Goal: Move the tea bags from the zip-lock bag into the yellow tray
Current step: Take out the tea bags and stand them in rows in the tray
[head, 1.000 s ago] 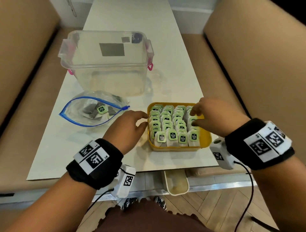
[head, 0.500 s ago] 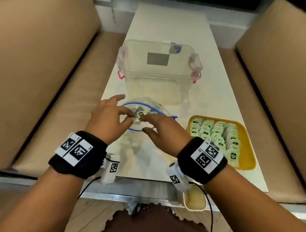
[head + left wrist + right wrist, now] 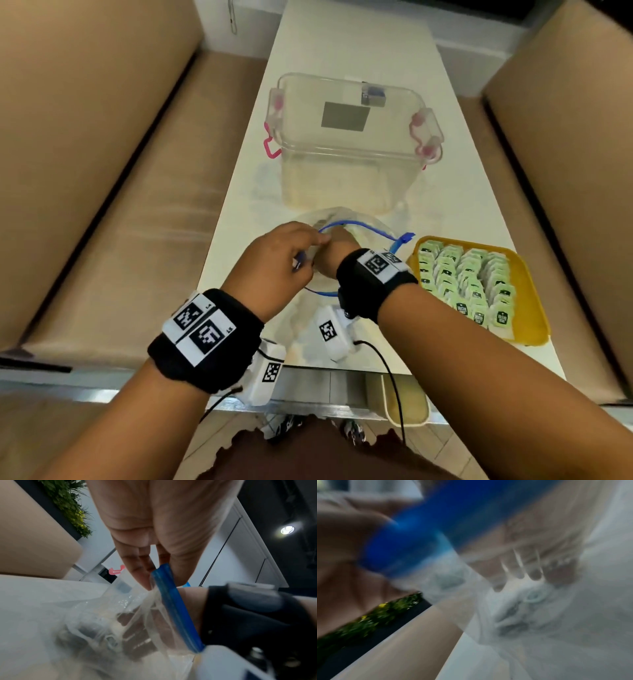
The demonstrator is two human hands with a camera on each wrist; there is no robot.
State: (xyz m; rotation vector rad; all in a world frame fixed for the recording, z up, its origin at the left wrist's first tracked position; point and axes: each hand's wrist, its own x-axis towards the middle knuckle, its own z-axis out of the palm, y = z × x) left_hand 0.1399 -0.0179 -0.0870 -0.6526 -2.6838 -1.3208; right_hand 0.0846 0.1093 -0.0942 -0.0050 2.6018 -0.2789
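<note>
The clear zip-lock bag [image 3: 368,222] with a blue zip rim lies on the white table, left of the yellow tray [image 3: 529,287]. The tray holds rows of green-labelled tea bags [image 3: 469,277]. My left hand [image 3: 303,255] pinches the blue zip strip [image 3: 163,577] and holds the mouth up. My right hand [image 3: 334,248] is inside the bag. Its fingers [image 3: 137,630] show through the plastic, stretched toward the tea bags [image 3: 96,632] at the bottom. The right wrist view is blurred: the fingers [image 3: 534,569] reach just short of a tea bag [image 3: 531,597].
A large clear storage box [image 3: 349,147] with pink latches stands right behind the bag. Tan cushioned benches [image 3: 102,171] run along both sides of the narrow table [image 3: 349,51]. A small cream container [image 3: 407,401] sits below the table's near edge.
Both hands left the tray and went left to the bag. Half a second ago they were at its mouth; now the right hand is inside and the left lifts the rim.
</note>
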